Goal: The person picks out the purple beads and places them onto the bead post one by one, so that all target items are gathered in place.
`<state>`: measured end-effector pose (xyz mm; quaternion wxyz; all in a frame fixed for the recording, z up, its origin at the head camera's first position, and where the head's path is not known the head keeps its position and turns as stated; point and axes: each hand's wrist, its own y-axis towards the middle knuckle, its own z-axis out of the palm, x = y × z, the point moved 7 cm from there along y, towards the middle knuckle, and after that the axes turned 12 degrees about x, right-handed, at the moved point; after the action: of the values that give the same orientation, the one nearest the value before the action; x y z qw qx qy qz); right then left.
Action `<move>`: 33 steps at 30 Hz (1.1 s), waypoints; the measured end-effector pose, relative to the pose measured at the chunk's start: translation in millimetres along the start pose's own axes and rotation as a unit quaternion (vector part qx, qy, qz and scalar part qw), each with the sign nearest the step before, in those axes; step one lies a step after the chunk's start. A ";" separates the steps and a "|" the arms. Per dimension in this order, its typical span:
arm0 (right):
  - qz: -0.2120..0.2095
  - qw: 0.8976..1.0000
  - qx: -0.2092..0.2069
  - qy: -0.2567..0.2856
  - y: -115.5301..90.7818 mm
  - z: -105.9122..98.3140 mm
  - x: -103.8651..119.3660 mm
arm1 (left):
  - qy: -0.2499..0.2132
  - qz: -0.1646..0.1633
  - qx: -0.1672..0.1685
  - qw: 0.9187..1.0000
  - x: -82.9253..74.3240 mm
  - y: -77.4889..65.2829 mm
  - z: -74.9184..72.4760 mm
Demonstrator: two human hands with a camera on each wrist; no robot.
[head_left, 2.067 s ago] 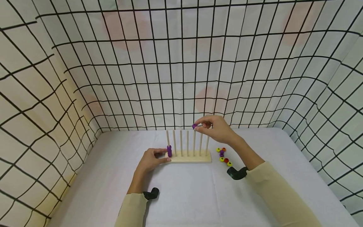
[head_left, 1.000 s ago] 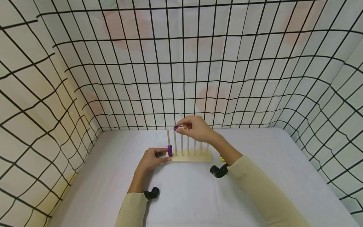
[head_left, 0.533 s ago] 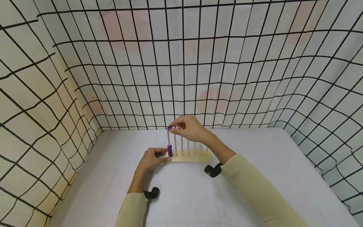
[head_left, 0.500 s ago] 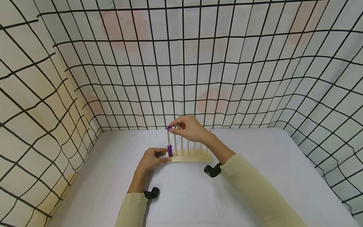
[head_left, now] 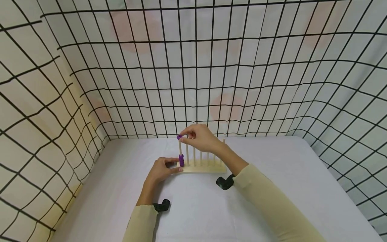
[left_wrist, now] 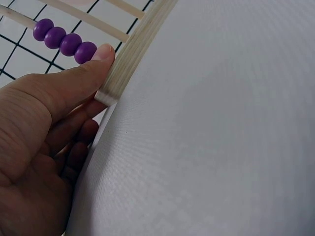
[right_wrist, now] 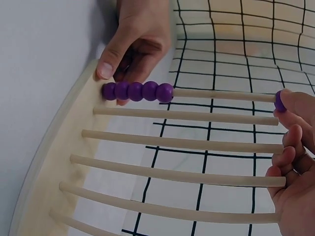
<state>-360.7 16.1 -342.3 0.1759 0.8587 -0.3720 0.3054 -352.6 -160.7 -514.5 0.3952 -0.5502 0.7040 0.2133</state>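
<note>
White-covered worktop [head_left: 193, 210], black gridded backdrop [head_left: 196, 68] along far side. Wooden base [head_left: 204, 170] with upright rods [head_left: 194, 156] sits mid-worktop. Left hand [head_left: 160, 169]: grip pinching the base's left end, fingers bent. Five purple beads [right_wrist: 136, 92] stacked low on the leftmost rod [right_wrist: 224, 95], beside that hand. Right hand [head_left: 203, 137]: grip pinching one purple bead [right_wrist: 280, 101] at this rod's top; from where I stand, cannot tell whether it is threaded. Beige sleeves [head_left: 272, 201], black device [head_left: 224, 183] at each wrist.

Booth [head_left: 204, 77]: a lab-like recording space; the wider building cannot be told.
Pale walls [head_left: 187, 77]: close round three sides, crossed by a black grid [head_left: 196, 67].
Table [head_left: 193, 215]: plain white, between these walls.
Wrist cameras [head_left: 225, 182]: black, worn as a pair.
</note>
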 end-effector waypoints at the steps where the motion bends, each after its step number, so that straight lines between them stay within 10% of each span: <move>1: 0.002 1.000 0.001 -0.002 0.2 0.4 -0.4 | -0.001 0.000 0.001 1.000 -0.4 -0.2 0.0; 33: -0.013 0.999 -0.013 0.027 -12.3 -6.3 -2.8 | 0.003 -0.009 0.004 1.000 4.0 1.5 -0.5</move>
<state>-355.6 29.1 -340.3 0.2007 0.8530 -0.3594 0.3210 -354.5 -163.0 -517.6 0.3974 -0.5557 0.7009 0.2050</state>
